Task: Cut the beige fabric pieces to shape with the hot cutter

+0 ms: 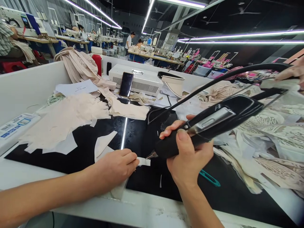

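right hand (190, 158) clamped on black cutting tool (213, 122), frame centre; rigid, likely light, grip its thick body | left hand (116, 166) pinches white strip (143, 161) flat on desk (147, 139); thin, limp

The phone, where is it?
The phone leans upright against the white box at the back of the table, left of centre, beyond both hands.
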### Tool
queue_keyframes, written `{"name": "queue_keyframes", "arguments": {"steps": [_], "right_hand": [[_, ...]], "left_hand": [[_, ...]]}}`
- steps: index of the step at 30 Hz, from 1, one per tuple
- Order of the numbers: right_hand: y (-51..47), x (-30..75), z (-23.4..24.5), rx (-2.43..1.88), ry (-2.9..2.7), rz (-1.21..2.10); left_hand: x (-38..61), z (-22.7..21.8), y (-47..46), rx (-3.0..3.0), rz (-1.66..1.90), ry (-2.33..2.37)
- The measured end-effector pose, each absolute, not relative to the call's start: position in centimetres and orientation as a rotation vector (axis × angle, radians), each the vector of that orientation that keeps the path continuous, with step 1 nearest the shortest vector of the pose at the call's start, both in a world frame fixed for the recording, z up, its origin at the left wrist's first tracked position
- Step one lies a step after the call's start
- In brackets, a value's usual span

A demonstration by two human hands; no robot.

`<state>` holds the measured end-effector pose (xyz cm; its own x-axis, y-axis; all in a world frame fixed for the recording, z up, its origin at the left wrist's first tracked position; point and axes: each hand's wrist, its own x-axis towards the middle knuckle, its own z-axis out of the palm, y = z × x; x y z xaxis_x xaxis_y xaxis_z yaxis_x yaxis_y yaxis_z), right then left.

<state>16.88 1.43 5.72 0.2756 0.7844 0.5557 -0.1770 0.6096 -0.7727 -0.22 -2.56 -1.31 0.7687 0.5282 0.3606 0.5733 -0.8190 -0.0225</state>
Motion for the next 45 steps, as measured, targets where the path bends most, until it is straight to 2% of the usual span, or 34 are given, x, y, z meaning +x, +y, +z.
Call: {"name": "queue_keyframes", "arguments": {"steps": [14, 33, 39, 45], "right_hand": [[0.1, 16.1, 5.2, -0.612, -1.108, 0.830], [0.1, 17.3, 5.1, -0.661, -1.091, 0.752], [-0.1, 17.0, 5.2, -0.640, -1.111, 0.715], [-1.1, 17.0, 5.4, -0.664, -1.096, 0.687]], "left_hand": [[-0.1, -1.0, -2.5, -2.790, -0.509, -0.837], [-0.2, -0.8, -2.5, -2.815, -0.465, -0.879], [-0.3, 0.2, -3.1, -2.659, -0.549, -0.897], [-0.6, 0.5, -4.7, -2.709, -0.282, -1.057]]}}
